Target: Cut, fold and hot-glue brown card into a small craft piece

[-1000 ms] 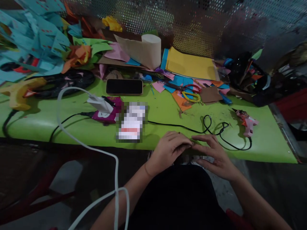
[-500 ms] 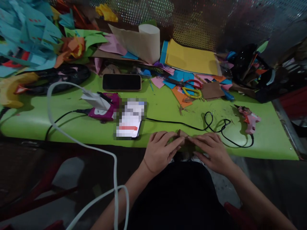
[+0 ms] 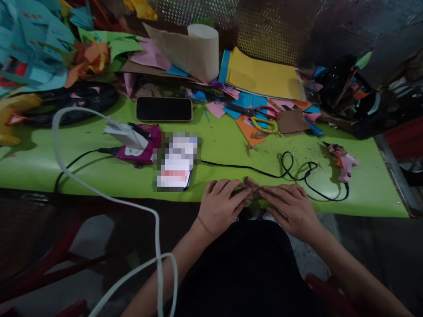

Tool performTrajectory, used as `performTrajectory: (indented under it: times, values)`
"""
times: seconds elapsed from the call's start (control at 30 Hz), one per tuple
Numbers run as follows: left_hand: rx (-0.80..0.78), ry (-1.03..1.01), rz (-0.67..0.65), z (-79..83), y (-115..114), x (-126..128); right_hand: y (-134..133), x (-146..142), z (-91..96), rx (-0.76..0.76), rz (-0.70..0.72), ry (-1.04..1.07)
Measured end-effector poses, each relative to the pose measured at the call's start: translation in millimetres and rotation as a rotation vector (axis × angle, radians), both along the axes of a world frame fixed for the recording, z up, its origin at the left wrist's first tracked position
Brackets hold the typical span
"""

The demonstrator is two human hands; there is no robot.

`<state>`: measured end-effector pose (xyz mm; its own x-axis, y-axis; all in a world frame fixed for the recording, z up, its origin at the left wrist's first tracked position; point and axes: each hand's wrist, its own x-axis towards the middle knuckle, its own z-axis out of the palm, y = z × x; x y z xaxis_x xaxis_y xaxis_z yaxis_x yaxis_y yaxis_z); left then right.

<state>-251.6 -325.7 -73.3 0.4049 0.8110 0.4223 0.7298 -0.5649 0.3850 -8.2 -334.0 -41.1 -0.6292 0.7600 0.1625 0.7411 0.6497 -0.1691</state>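
Observation:
At the front edge of the green table (image 3: 224,145), a small piece of brown paper (image 3: 251,182) is pinched between my two hands. My left hand (image 3: 222,204) has its thumb and fingers closed on the paper's left part. From the other side, the fingers of my right hand (image 3: 291,206) press on it, their tips close to the left thumb. The fingers cover most of the paper, so its full shape is hidden. A phone with a lit, blurred screen (image 3: 176,163) lies just left of my left hand.
A pink glue gun (image 3: 345,165) lies at the right, its black cord looping across the table. Scissors (image 3: 264,124) rest on coloured paper scraps. Further back are yellow sheets (image 3: 264,75) and a dark phone (image 3: 164,109). A purple power strip (image 3: 142,147) holds a white charger.
The brown paper shows slightly more above my fingers, and its edge is tilted differently. Both hands keep their hold in nearly the same place. The view has shifted a little.

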Motion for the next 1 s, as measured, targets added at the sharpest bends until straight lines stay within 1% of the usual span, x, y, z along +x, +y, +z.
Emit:
performTrajectory:
  times: [0.2, 0.33, 0.5, 0.57, 0.67, 0.77, 0.83, 0.93, 1.0]
  values:
    - [0.056, 0.047, 0.028, -0.8, 0.5, 0.7, -0.7, -7.4, 1.9, 0.013, -0.003, -0.044]
    - [0.065, 0.060, 0.032, -0.6, 0.6, 1.0, -0.5, -13.3, 2.7, 0.027, -0.021, -0.033]
    - [0.094, 0.044, 0.040, -0.3, 1.2, 1.2, -4.1, -1.9, -0.2, -0.009, -0.008, 0.016]
    - [0.097, 0.044, 0.040, -0.5, 1.3, 1.3, -7.2, 5.3, -2.6, -0.009, -0.033, 0.040]
    - [0.069, 0.050, 0.039, -0.5, 1.2, 1.5, -10.7, 11.6, -6.8, 0.008, -0.081, 0.051]
    - [0.033, 0.034, 0.066, 0.3, 0.4, 2.1, -10.8, 12.7, -10.9, -0.004, -0.069, 0.083]
    - [0.004, 0.019, 0.095, 0.9, -0.7, 3.0, -9.3, 12.5, -13.9, -0.006, -0.062, 0.156]
    - [-0.036, 0.009, 0.127, 1.4, -2.8, 5.1, -6.0, 11.6, -18.9, 0.045, -0.122, 0.275]
    - [-0.042, -0.003, 0.137, 1.5, -3.7, 7.4, -4.0, 9.8, -21.9, 0.078, -0.182, 0.292]
